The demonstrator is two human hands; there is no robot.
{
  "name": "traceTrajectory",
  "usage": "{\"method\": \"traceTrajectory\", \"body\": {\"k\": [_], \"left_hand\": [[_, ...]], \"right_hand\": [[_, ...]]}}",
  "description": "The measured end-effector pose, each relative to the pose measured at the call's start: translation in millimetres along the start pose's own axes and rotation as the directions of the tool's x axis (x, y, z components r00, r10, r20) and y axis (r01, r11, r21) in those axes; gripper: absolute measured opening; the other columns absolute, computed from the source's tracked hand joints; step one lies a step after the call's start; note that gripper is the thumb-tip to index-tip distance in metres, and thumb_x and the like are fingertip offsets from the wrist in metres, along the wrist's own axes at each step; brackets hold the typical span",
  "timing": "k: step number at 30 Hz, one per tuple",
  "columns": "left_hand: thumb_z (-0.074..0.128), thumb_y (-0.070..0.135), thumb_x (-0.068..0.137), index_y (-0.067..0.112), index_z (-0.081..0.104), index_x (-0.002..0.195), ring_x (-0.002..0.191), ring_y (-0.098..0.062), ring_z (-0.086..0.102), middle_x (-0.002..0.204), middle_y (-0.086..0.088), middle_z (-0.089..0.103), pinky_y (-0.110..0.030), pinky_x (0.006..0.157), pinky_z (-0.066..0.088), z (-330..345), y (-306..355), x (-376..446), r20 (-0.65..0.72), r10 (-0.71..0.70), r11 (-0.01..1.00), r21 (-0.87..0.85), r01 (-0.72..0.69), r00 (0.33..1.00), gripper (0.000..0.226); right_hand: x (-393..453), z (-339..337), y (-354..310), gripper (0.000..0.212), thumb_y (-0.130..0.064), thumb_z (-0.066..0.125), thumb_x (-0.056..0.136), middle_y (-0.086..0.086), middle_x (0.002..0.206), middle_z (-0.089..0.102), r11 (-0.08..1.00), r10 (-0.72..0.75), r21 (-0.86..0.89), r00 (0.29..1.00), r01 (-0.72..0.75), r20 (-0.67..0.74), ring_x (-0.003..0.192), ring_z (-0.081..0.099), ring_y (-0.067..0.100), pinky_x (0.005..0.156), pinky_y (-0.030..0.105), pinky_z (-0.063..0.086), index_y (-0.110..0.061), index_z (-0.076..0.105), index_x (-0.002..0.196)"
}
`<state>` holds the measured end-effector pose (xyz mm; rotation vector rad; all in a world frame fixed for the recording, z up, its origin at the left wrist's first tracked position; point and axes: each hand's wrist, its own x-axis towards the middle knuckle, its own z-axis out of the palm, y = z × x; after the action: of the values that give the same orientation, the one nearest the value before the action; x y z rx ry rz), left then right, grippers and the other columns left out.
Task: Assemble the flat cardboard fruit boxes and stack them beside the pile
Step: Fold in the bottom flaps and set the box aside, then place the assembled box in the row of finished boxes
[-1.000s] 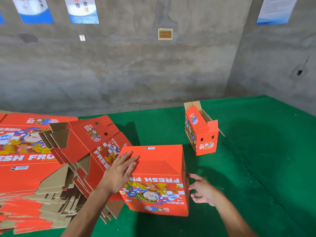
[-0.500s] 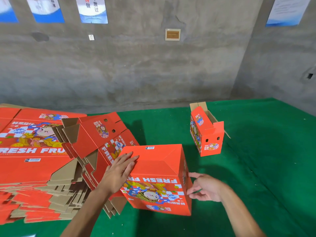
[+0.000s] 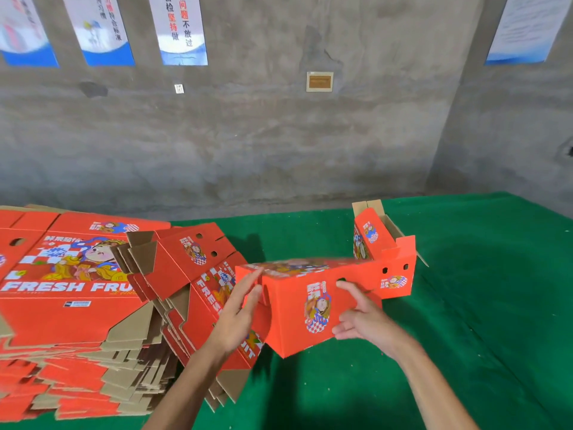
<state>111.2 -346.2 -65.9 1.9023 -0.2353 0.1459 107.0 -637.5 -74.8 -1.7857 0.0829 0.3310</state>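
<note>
here the green table (image 3: 465, 352) carries the pile of flat boxes (image 3: 71, 305) on the left and a finished box (image 3: 393, 262) standing far right. the box in hand (image 3: 297, 308) hangs between them, long axis pointing away. left hand (image 3: 238, 315) lies flat on its near-left corner; right hand (image 3: 362, 318) cups its end face, nearer the finished box.

Green felt-like covering (image 3: 465, 352): spread over the work surface up to the wall. Grey concrete wall (image 3: 279, 144): rough and stained, with a corner seen at the right. Three blue-and-white posters (image 3: 181, 29) with Chinese characters: hung side by side at upper left. A fourth blue-edged poster (image 3: 527, 26): hung at upper right, text blurred. Small framed brown plaque (image 3: 319, 81): mounted centrally. Small white tag (image 3: 179, 88): fixed to its left.
</note>
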Motion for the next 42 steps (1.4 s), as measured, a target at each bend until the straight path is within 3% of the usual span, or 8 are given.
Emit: {"method": "traceTrajectory", "body": {"k": [6, 9, 12, 18, 23, 31, 36, 42], "left_hand": [[0.035, 0.024, 0.112, 0.019, 0.065, 0.133, 0.121, 0.014, 0.054, 0.136, 0.008, 0.060, -0.005, 0.102, 0.035, 40.8, 12.2, 7.2, 0.133, -0.100, 0.991, -0.079, 0.111, 0.986, 0.036], [0.037, 0.039, 0.111, 0.029, 0.041, 0.156, 0.145, -0.005, 0.041, 0.159, 0.008, 0.042, -0.039, 0.125, 0.030, 72.0, 11.7, 9.2, 0.187, -0.231, 0.938, -0.218, 0.270, 0.955, 0.047], [0.030, 0.051, 0.109, 0.038, 0.029, 0.160, 0.148, -0.016, 0.039, 0.161, 0.014, 0.040, -0.060, 0.122, 0.029, 97.8, 4.8, 13.6, 0.250, -0.333, 0.868, -0.296, 0.399, 0.909, 0.052], [0.024, 0.075, 0.100, 0.075, 0.064, 0.093, 0.076, 0.022, 0.064, 0.087, 0.049, 0.065, -0.050, 0.099, 0.045, 137.0, -29.2, 45.8, 0.370, -0.367, 0.819, -0.306, 0.485, 0.853, 0.041], [0.017, 0.084, 0.092, 0.071, 0.065, 0.093, 0.080, 0.018, 0.063, 0.082, 0.048, 0.064, -0.032, 0.078, 0.047, 161.4, -45.7, 92.2, 0.447, -0.439, 0.781, -0.239, 0.577, 0.779, 0.050], [0.015, 0.074, 0.097, 0.065, 0.058, 0.118, 0.118, 0.015, 0.053, 0.122, 0.047, 0.056, -0.039, 0.112, 0.024, 155.2, -27.2, 149.7, 0.401, -0.367, 0.872, -0.167, 0.461, 0.839, 0.049], [0.010, 0.060, 0.107, 0.036, 0.024, 0.162, 0.157, -0.021, 0.020, 0.170, 0.009, 0.022, -0.048, 0.126, 0.011, 125.4, -41.0, 159.4, 0.320, -0.395, 0.863, -0.192, 0.467, 0.861, 0.062], [0.026, 0.046, 0.112, 0.025, 0.032, 0.162, 0.156, -0.018, 0.023, 0.168, 0.003, 0.028, -0.037, 0.128, 0.011, 84.9, -44.0, 154.0, 0.163, -0.397, 0.870, -0.247, 0.427, 0.903, 0.054]], "right_hand": [[12.5, 22.2, 3.2, 0.066, -0.003, 0.046, 0.094, 0.004, 0.132, 0.049, 0.709, -0.306, -0.662, 0.952, 0.245, 0.026, 0.127, 0.049, 0.023, 0.112, 0.030, 0.037, -0.045, 0.045, 0.145], [19.6, 38.1, 22.8, 0.055, -0.012, 0.046, 0.098, 0.010, 0.132, 0.036, 0.594, -0.260, -0.793, 0.965, 0.136, -0.029, 0.130, 0.043, 0.036, 0.113, 0.036, 0.037, -0.043, 0.046, 0.142], [27.9, 42.8, 43.9, 0.052, -0.015, 0.047, 0.099, 0.017, 0.152, 0.020, 0.545, -0.171, -0.838, 0.979, -0.001, -0.112, 0.139, 0.037, 0.040, 0.117, 0.038, 0.035, -0.042, 0.045, 0.144], [53.0, 36.8, 77.7, 0.051, -0.019, 0.049, 0.102, 0.018, 0.152, 0.017, 0.590, -0.056, -0.798, 0.980, -0.122, -0.191, 0.140, 0.040, 0.037, 0.121, 0.039, 0.034, -0.037, 0.044, 0.149], [92.8, 14.3, 92.1, 0.054, -0.031, 0.053, 0.100, 0.018, 0.145, 0.028, 0.492, -0.017, -0.845, 0.968, -0.211, -0.251, 0.135, 0.041, 0.034, 0.116, 0.039, 0.037, -0.041, 0.038, 0.151], [159.9, -41.4, 86.0, 0.060, -0.041, 0.049, 0.104, 0.013, 0.143, 0.029, 0.427, 0.132, -0.856, 0.956, -0.292, -0.261, 0.122, 0.055, 0.027, 0.101, 0.038, 0.053, -0.045, 0.026, 0.158], [191.9, -62.0, 82.8, 0.063, -0.017, 0.056, 0.102, 0.020, 0.161, 0.013, 0.655, 0.198, -0.683, 0.946, -0.323, -0.257, 0.147, 0.034, 0.036, 0.121, 0.043, 0.036, -0.035, 0.035, 0.159], [184.3, -40.5, 90.5, 0.026, -0.006, 0.060, 0.097, 0.017, 0.132, 0.054, 0.883, -0.039, -0.410, 0.835, -0.228, -0.549, 0.099, 0.065, 0.035, 0.090, 0.037, 0.054, -0.009, 0.075, 0.118]]}}
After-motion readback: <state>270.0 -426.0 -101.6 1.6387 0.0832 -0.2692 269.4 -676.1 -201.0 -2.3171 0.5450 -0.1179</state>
